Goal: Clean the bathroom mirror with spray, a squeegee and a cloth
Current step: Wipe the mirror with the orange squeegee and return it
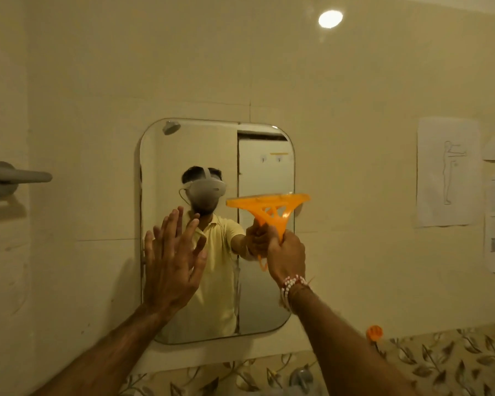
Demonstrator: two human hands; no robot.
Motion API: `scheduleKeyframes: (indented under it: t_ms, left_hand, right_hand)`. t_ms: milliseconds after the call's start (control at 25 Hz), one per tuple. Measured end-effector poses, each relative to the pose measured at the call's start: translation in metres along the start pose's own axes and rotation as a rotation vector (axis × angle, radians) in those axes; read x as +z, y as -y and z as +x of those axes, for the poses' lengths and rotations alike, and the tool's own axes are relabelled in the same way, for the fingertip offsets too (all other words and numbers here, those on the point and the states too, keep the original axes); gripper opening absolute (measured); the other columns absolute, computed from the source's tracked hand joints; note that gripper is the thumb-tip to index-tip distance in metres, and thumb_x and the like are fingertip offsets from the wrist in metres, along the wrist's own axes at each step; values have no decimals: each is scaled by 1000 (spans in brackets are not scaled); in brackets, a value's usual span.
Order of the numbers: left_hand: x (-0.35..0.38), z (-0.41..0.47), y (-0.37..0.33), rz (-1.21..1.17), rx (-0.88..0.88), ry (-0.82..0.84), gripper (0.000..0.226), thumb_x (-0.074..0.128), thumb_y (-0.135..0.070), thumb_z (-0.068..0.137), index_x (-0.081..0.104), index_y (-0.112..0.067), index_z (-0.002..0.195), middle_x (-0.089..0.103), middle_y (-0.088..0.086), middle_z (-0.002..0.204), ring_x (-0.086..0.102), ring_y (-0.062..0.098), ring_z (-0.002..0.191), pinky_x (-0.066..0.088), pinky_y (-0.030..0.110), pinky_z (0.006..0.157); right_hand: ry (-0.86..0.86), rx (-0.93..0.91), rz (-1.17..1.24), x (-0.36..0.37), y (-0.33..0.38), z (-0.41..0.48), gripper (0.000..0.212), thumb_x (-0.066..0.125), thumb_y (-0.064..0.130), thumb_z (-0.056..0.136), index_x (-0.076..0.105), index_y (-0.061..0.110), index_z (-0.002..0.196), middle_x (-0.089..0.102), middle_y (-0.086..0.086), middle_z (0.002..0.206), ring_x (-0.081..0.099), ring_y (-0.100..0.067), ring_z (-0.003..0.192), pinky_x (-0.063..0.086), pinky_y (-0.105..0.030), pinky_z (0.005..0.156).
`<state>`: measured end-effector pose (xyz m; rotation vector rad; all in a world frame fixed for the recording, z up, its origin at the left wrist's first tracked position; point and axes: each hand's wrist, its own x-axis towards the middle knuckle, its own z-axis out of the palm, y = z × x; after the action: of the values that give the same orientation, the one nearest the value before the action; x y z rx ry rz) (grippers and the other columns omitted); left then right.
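The rounded rectangular mirror (265, 295) hangs on the cream tiled wall in the middle of the view. My right hand (287, 257) grips the handle of an orange plastic squeegee (269, 205), whose blade lies level against the mirror's right half, about mid-height. My left hand (173, 260) is raised flat, fingers spread, in front of the mirror's left edge, holding nothing. Whether it touches the glass I cannot tell. The mirror reflects a person in a yellow shirt wearing a headset. No spray bottle or cloth is in view.
A grey wall-mounted fitting (9, 178) sticks out at the left edge. Paper sheets (446, 171) are stuck to the wall at right. An orange hook (374, 332) sits above a leaf-patterned tile band (440, 358). A metal tap (302, 377) shows at the bottom.
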<state>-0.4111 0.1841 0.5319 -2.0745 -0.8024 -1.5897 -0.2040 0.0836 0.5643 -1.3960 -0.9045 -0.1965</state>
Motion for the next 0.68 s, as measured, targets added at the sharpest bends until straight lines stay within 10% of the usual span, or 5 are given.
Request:
scheduleKeyframes:
  t_ms: [320, 680]
  left_hand:
    - [10, -40, 15, 21, -13, 56, 65, 38, -50, 99, 35, -24, 159, 9, 6, 173, 12, 25, 159, 5, 58, 127]
    - [-21, -32, 33, -10, -29, -32, 55, 39, -38, 102, 39, -23, 155, 22, 9, 170, 17, 20, 158, 8, 63, 125]
  right_hand:
    - [95, 160, -115, -9, -122, -116, 39, 50, 44, 98, 57, 19, 69, 59, 0, 64, 57, -19, 60, 37, -29, 52]
    - [211, -49, -70, 39, -37, -115, 37, 45, 48, 100, 49, 27, 69, 57, 3, 63, 56, -16, 57, 39, -30, 52]
